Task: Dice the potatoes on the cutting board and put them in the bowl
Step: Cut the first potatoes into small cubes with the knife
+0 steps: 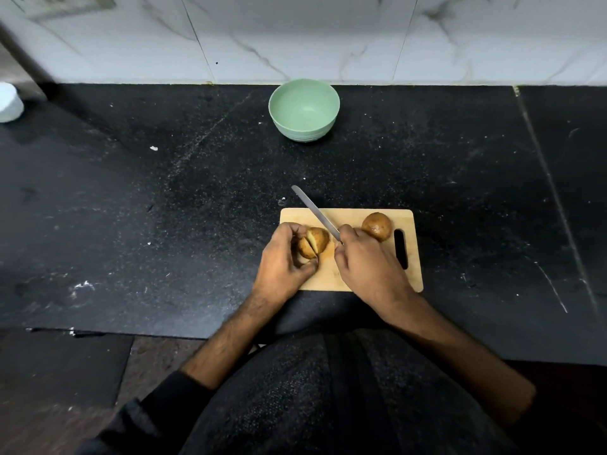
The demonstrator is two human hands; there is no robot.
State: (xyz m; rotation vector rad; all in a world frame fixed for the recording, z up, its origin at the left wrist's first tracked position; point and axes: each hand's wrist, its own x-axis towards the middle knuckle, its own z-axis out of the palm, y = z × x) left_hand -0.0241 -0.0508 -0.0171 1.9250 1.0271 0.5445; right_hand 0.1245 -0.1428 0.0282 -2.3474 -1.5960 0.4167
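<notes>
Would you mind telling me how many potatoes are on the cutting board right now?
2. A partly sliced potato held by the left hand, and a whole potato near the board's handle slot, behind the right hand. None seem hidden.

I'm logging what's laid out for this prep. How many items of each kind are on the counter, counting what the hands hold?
Potatoes: 2, a cut potato held by the left hand and a whole potato
Knives: 1, the knife in the right hand
Cutting boards: 1, the cutting board
Bowls: 1, the green bowl
White containers: 1, the white container at far left
Total: 6
</notes>
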